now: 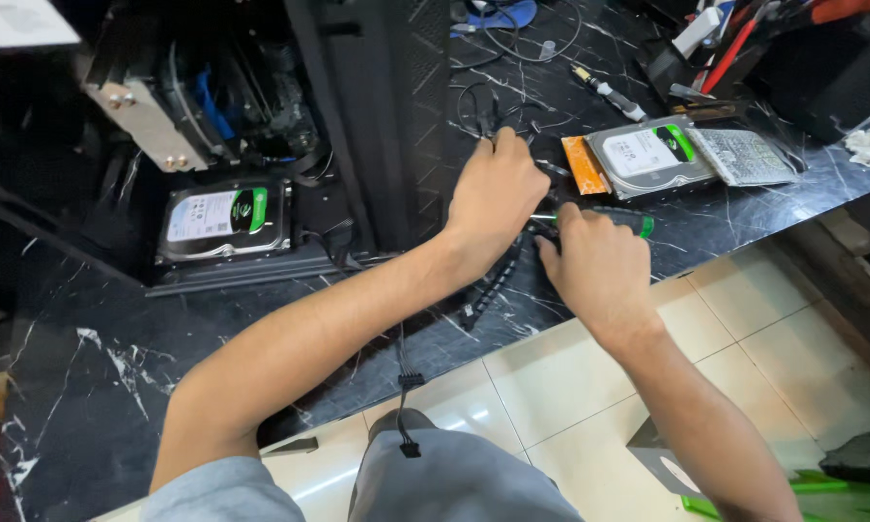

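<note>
Black cable bundle lies on the marble surface beside the case, limp and light; best gripped near its connector. Left hand pinches wires; right hand is closed around a green-tipped screwdriver.

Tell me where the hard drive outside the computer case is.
In the head view, the loose hard drive lies upper right on the black marble counter, just beyond the right hand.

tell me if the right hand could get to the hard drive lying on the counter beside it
Probably yes. The hard drive lies flat on the black marble counter just beyond the right hand, with nothing standing between them, though that hand already grips a black, green-tipped tool.
</note>
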